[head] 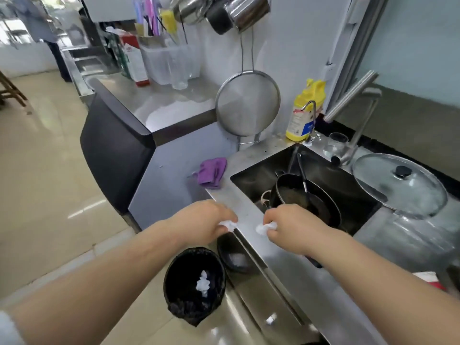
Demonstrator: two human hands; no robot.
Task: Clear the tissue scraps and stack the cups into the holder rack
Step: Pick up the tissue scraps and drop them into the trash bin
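Just below the frame's centre, both hands meet over the front edge of the steel tabletop (251, 215). The left hand (199, 224) is curled narrow, knuckles up, pinching a small white tissue scrap (228, 224) at its fingertips; the scrap is a crumpled wad with no clear long axis, hanging past the tabletop's edge. The right hand (290, 226) is closed the same way on a second scrap (265, 228), which bulges toward the left of the frame and rests on or just above the steel; I cannot tell which. The two scraps lie near each other, not touching. Both forearms run in from the lower corners and converge, wrists roughly level, palms down.

Directly under the left hand, in the lower middle, stands a black-lined bin (194, 285) with a white scrap (202, 284) already inside. A smaller dark bin (232, 255) beside it holds something pale.

To the right of the hands the sink (268, 158) holds a dark pan (306, 197) and a utensil. A purple cloth (211, 172) lies on the tabletop left of the sink. A glass cup (336, 145) stands by the faucet (353, 115) in the upper right, next to a glass lid (400, 184) and a yellow bottle (305, 112).
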